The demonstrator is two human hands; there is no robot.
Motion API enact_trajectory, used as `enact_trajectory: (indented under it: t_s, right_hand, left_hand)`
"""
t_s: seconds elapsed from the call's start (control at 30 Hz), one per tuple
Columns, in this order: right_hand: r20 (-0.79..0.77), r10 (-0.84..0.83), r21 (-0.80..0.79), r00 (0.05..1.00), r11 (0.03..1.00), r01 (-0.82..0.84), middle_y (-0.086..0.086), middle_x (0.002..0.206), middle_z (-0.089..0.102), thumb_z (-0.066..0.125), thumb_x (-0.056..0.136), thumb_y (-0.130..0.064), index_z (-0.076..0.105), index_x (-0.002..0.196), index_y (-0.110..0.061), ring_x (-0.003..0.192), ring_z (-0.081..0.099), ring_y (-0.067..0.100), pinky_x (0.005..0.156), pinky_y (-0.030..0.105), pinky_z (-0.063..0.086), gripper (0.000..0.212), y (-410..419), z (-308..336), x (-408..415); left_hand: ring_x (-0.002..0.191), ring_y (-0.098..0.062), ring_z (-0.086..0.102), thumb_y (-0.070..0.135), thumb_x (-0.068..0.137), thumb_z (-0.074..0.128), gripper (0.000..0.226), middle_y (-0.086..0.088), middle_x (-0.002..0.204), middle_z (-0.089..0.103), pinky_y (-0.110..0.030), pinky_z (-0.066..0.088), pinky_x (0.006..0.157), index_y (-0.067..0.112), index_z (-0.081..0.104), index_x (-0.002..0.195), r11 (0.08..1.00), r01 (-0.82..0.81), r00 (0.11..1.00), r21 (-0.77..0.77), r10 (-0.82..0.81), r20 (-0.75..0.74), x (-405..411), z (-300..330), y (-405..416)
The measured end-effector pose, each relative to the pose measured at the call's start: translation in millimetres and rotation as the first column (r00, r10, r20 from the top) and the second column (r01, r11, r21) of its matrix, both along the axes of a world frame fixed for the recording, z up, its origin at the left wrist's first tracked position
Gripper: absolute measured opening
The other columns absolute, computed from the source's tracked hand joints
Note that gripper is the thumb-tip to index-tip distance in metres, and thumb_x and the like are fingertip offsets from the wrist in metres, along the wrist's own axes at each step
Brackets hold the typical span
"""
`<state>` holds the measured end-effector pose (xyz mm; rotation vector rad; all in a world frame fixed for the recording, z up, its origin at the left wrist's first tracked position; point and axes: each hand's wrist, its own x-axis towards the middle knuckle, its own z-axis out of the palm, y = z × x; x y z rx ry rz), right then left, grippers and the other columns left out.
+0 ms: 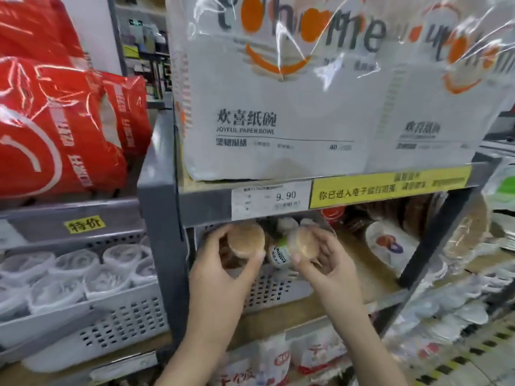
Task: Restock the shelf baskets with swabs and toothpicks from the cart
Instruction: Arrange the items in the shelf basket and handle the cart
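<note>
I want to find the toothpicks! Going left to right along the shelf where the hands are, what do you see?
White rolls in the left basket → left hand holding a round toothpick tub → labelled tub → right hand holding another round tub → patterned paper plates.

Left hand (223, 270): grips a round toothpick tub (245, 240), its tan end facing the camera, above the grey perforated basket (274, 288).
Right hand (324, 263): grips a second tub (302, 243) just beside the first – they are near, not touching.
Between the tubs: a container with a green and white label (278, 253) lies in the basket.
Shelf above: white paper bowl packs (278, 107); price tag (271, 199) reads 9.90; a yellow strip (390, 186) beside it.
Left side: red packs (55, 121) – below them a basket of white rolls (75, 271).
</note>
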<state>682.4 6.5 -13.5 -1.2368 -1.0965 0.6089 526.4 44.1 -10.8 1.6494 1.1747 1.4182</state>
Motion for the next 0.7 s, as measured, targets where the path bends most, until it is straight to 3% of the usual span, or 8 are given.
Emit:
enact_trajectory:
  t_s: [0.1,0.2,0.27,0.33,0.4,0.5,0.6,0.7]
  right_hand:
    - [0.104,0.097,0.049,0.990,0.994,-0.102,-0.014,0.096,0.066,0.077,0.076,-0.007,0.057,0.103,-0.026,0.090,0.062,-0.010,0.072,0.006,0.045,0.038,36.7,10.7,7.8]
    - [0.317,0.160,-0.002,0.935,0.986,-0.168,-0.033,0.087,0.056,0.078,0.076,-0.015,0.054,0.088,-0.035,0.080,0.051,-0.028,0.067,-0.004,0.036,0.034,72.1,19.0,13.8]
    - [0.435,0.252,-0.090,0.865,0.967,-0.237,-0.029,0.095,0.055,0.075,0.080,-0.023,0.056,0.097,-0.036,0.090,0.050,-0.021,0.074,-0.002,0.037,0.028,92.3,19.7,16.5]
    - [0.436,0.392,-0.187,0.810,0.920,-0.345,-0.022,0.109,0.056,0.072,0.083,-0.025,0.058,0.113,-0.032,0.107,0.050,-0.006,0.090,0.012,0.041,0.034,108.0,16.8,17.4]
    - [0.430,0.518,-0.295,0.740,0.855,-0.427,-0.018,0.119,0.055,0.070,0.085,-0.027,0.057,0.123,-0.029,0.114,0.048,-0.001,0.094,0.016,0.038,0.041,119.1,17.5,17.5]
    - [0.511,0.604,-0.375,0.612,0.797,-0.473,-0.016,0.119,0.054,0.068,0.085,-0.022,0.054,0.127,-0.027,0.113,0.049,0.001,0.082,0.012,0.037,0.044,132.8,18.1,19.3]
    - [0.552,0.615,-0.391,0.563,0.787,-0.477,-0.011,0.113,0.054,0.069,0.082,-0.014,0.055,0.126,-0.021,0.105,0.051,0.005,0.076,0.015,0.037,0.047,139.9,15.1,21.0]
    - [0.562,0.685,-0.438,0.464,0.722,-0.535,0.006,0.111,0.065,0.066,0.083,-0.006,0.062,0.113,-0.009,0.093,0.056,0.009,0.066,0.006,0.041,0.031,148.3,11.1,21.0]
  left_hand:
    - [0.107,-0.004,0.055,0.044,0.079,0.068,0.045,0.015,0.113,0.060,-0.026,0.044,0.090,0.029,0.053,0.119,0.985,-0.158,0.983,0.069,0.164,-0.083,8.3,0.9,19.7]
    - [0.107,-0.007,0.055,0.033,0.083,0.068,0.040,0.010,0.112,0.060,-0.020,0.040,0.089,0.021,0.055,0.119,0.970,-0.231,0.961,0.080,0.240,-0.139,12.6,-3.2,39.4]
    - [0.109,-0.005,0.054,0.024,0.083,0.069,0.036,0.011,0.112,0.061,-0.022,0.041,0.093,0.020,0.057,0.117,0.961,-0.259,0.952,0.097,0.271,-0.140,14.2,-10.3,52.1]
    - [0.105,-0.010,0.057,0.016,0.083,0.069,0.028,0.007,0.105,0.064,-0.027,0.045,0.090,0.019,0.061,0.110,0.950,-0.304,0.939,0.072,0.311,-0.146,14.8,-12.5,60.4]
    - [0.107,-0.016,0.058,0.011,0.082,0.069,0.029,-0.001,0.108,0.066,-0.029,0.046,0.089,0.014,0.062,0.110,0.938,-0.344,0.918,0.036,0.344,-0.197,15.2,-11.2,67.9]
    - [0.117,-0.020,0.053,0.015,0.080,0.070,0.043,-0.004,0.124,0.061,-0.025,0.041,0.090,0.014,0.059,0.122,0.922,-0.387,0.862,-0.004,0.360,-0.356,16.1,-12.1,74.2]
    - [0.119,-0.023,0.051,0.021,0.079,0.069,0.047,-0.004,0.127,0.058,-0.029,0.044,0.090,0.017,0.055,0.124,0.908,-0.418,0.817,-0.023,0.364,-0.448,17.0,-15.6,74.2]
    - [0.119,-0.025,0.051,0.026,0.077,0.068,0.049,-0.005,0.128,0.058,-0.035,0.046,0.094,0.020,0.055,0.124,0.902,-0.431,0.771,-0.028,0.353,-0.530,15.4,-17.1,75.8]
